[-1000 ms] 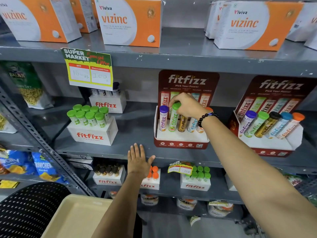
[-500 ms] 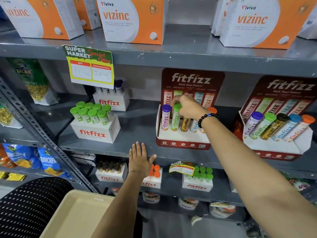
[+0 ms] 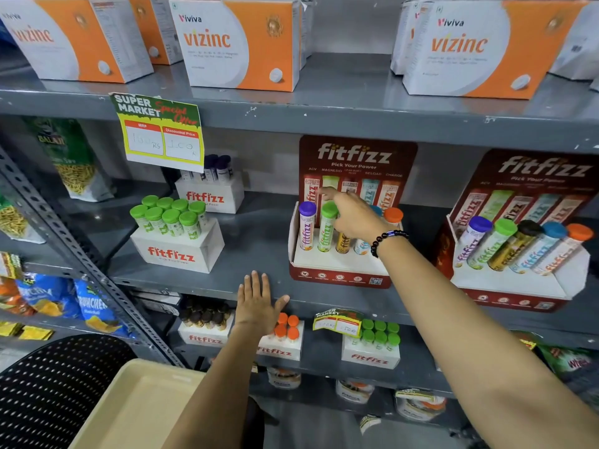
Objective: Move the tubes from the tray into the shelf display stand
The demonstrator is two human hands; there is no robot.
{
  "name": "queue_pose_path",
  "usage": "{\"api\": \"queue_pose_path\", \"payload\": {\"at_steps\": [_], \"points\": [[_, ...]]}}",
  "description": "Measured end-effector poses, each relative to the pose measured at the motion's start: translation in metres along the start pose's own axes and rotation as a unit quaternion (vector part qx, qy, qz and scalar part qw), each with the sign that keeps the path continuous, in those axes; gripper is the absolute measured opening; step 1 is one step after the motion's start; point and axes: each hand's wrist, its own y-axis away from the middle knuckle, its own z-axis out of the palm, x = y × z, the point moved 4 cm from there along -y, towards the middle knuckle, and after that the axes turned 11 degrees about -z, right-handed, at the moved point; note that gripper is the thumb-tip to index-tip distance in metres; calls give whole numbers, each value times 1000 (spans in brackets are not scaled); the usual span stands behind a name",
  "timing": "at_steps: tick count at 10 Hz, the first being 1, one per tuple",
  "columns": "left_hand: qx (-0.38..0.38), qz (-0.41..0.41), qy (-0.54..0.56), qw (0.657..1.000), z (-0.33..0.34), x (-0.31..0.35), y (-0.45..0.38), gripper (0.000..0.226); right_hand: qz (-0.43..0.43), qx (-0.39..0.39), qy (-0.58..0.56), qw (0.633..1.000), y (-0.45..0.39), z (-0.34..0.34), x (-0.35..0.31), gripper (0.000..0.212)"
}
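Right hand [image 3: 355, 215] open above tubes [image 3: 327, 228], left hand [image 3: 256, 306] flat

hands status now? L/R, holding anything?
Left hand: open, flat on the shelf edge, holding nothing.
Right hand: open, fingers loosely spread over the green-capped tube in the display stand; no grasp.

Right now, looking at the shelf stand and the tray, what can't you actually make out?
- Head view: the right hand covers the caps of the stand's middle tubes, so whether it touches one is unclear.
- The tray is cut off by the bottom edge; tubes left in it can't be ruled out.
- The handwritten prices on the offer tag are too faint to read.
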Motion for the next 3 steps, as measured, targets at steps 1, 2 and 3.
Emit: {"api": "queue_pose_path", "payload": {"at_steps": [1,2,3], "points": [[-37,-4,45,998,-11,-1,3,74,-30,93,14,995,27,-4,-8,59],[-22,-2,121,992,-23,1,20,71,-34,162,37,985,63,-7,-14,47],[75,52,132,987,-44,13,48,69,-8,213,72,974,97,0,-10,43]]}}
